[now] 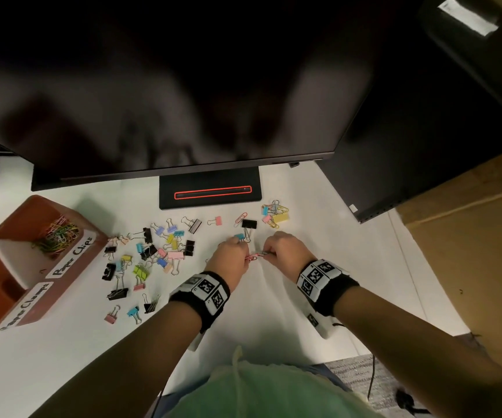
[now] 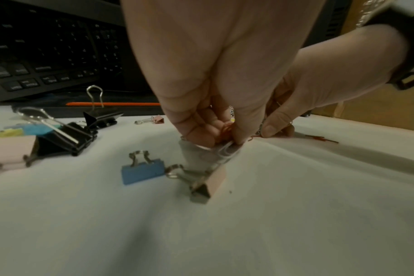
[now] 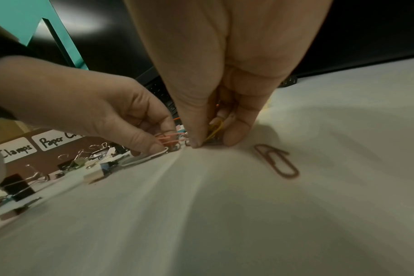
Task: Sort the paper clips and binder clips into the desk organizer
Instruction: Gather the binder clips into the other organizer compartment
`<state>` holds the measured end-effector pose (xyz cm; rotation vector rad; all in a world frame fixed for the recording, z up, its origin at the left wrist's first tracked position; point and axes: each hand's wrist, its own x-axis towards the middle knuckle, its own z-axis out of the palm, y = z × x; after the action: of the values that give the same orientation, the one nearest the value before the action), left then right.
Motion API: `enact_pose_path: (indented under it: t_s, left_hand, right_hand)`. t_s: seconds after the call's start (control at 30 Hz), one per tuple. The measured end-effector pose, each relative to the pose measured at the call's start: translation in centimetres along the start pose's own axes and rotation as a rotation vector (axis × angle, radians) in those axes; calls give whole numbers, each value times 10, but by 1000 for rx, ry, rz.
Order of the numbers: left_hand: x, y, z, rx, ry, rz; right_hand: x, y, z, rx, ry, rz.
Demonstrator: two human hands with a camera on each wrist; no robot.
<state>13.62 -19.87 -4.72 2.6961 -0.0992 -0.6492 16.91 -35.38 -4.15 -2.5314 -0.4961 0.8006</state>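
Both hands meet low over the white desk (image 1: 273,312), right of the scattered binder clips (image 1: 153,254). My left hand (image 1: 247,258) pinches a few pink paper clips (image 3: 170,139) and a white one (image 2: 225,151) against the desk. My right hand (image 1: 267,254), fingertips down beside it, pinches a yellow paper clip (image 3: 215,130). One pink paper clip (image 3: 277,161) lies loose just right of the right hand. The brown desk organizer (image 1: 72,263) stands at the left; its "Paper Clips" compartment holds a pile of coloured paper clips (image 1: 58,236).
A monitor (image 1: 168,86) overhangs the back of the desk on its stand (image 1: 210,191). More clips (image 1: 275,214) lie at the back right. A blue binder clip (image 2: 142,172) and a pink binder clip (image 2: 208,184) sit just in front of the left hand. The desk edge runs along the right.
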Motion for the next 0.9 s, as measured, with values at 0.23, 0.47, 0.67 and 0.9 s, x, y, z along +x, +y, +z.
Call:
enact_pose_path:
  t_s: [0.23, 0.47, 0.67, 0.9]
  left_hand:
    - [-12, -12, 10, 79, -6, 86]
    - [-56, -45, -45, -353, 191, -48]
    - [-128, -138, -132, -429, 459, -228]
    - [-174, -224, -177, -433, 408, -412]
  right_hand:
    - [-6, -9, 4, -39, 2, -44]
    - [11, -77, -4, 92, 112, -202]
    - [54, -211, -1, 160, 148, -491]
    - [98, -334, 28, 133, 77, -568]
